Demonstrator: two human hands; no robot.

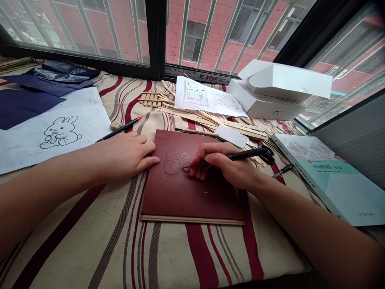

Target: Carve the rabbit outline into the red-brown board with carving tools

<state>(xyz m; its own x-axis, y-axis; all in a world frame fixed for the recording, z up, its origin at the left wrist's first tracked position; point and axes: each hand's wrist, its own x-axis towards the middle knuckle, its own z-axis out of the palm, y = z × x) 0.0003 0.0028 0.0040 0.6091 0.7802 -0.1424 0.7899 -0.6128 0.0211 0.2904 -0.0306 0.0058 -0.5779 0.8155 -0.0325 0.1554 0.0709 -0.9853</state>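
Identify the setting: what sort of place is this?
Probably a home craft corner at a window: a striped cloth covers the ledge, a black-framed window faces a red-brick building, and the right hand holds a black-handled stylus on a dark red scratchboard.

A black-framed window (156, 40) with slanted metal bars (207, 32) faces a red-brick building (173, 28).

"ZTE" is printed on the side of the white cardboard box (264, 106). Chinese lettering is seen on the aluminium window track (195, 77) and the green-and-white book (339, 196), but is too blurred to be read.
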